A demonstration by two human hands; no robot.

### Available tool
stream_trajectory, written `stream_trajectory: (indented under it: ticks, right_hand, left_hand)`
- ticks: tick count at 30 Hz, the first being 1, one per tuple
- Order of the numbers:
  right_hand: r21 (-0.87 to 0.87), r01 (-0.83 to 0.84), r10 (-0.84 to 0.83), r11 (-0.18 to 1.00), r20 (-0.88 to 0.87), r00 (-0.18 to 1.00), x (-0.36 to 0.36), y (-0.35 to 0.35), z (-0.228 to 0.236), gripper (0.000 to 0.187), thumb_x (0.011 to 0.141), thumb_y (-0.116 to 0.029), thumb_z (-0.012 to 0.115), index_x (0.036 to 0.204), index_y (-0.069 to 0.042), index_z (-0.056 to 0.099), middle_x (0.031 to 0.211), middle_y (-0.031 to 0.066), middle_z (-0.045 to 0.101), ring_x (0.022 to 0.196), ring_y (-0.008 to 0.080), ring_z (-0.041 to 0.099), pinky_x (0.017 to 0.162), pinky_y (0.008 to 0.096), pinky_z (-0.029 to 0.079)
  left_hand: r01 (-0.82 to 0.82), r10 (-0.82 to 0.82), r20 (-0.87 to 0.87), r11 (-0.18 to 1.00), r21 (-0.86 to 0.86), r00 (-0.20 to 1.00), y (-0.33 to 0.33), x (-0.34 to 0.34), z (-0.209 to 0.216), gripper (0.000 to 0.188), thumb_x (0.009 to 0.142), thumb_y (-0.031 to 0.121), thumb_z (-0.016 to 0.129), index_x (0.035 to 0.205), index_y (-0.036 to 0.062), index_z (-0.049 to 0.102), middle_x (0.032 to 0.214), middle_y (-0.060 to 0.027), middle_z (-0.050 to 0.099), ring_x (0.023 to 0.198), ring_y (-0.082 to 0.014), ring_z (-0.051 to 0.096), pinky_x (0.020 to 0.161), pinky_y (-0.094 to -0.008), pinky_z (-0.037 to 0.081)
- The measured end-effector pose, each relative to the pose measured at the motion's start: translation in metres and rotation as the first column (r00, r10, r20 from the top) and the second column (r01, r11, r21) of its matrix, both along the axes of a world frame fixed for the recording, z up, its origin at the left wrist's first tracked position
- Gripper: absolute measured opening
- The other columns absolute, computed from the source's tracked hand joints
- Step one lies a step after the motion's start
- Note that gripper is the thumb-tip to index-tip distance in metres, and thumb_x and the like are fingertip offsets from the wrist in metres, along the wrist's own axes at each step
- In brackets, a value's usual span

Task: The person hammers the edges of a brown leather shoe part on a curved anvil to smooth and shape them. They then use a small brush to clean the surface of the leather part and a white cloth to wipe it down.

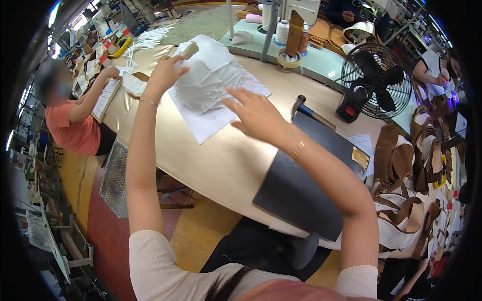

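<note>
Nearest, a flat black rectangular board (296, 185) lies partly beneath the right forearm on a long table with a smooth cream covering (211, 165). Past it, the right hand (258, 118) hovers with fingers spread wide, its fingertips just beside the right side of a tall, layered pile of thin white sheet-like pieces (206, 78). A steel-headed hammer with a wooden handle (316, 117) lies at the board's far edge. The pile rests on a broad white sheet (201, 128), between the two hands. The left hand (168, 72) reaches to its upper left, fingers loosely bent near a small beige curved piece (189, 50) on top; I cannot tell whether they grip it. Farther off stands a black wire-caged fan (376, 80), then a pale green worktable (321, 62) bearing a white thread cone (281, 32).
</note>
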State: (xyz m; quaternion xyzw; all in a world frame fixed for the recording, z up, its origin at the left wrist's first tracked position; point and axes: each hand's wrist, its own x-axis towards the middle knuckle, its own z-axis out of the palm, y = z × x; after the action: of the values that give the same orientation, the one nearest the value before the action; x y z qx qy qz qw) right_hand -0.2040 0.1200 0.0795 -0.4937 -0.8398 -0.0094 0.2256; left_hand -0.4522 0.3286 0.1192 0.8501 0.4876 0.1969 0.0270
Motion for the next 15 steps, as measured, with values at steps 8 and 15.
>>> stream_trajectory:
  ticks: [8,15]
  right_hand:
    - [0.182,0.234,-0.253,0.955,0.087,0.964,-0.058,0.117,0.002,0.077,0.084,-0.024,0.075,0.151,-0.014,0.038,0.161,0.0044,0.029,0.142,0.0308,0.038,0.11,0.0516,0.04]
    - [0.137,0.252,-0.273,0.958,0.164,0.948,-0.053,0.129,-0.015,0.076,0.084,-0.021,0.073,0.152,-0.017,0.038,0.161,0.0009,0.031,0.141,0.0259,0.042,0.111,0.0522,0.04]
  left_hand:
    - [0.005,0.027,-0.328,0.995,0.097,0.944,-0.009,0.006,0.011,0.06,0.081,0.052,0.074,0.133,0.025,0.06,0.144,-0.025,0.046,0.123,-0.0401,0.057,0.097,-0.0434,0.05]
    - [-0.014,-0.01,-0.394,0.998,-0.058,0.919,-0.025,0.009,0.023,0.058,0.082,0.053,0.072,0.13,0.0232,0.061,0.144,-0.0161,0.05,0.128,-0.038,0.052,0.099,-0.0492,0.045]
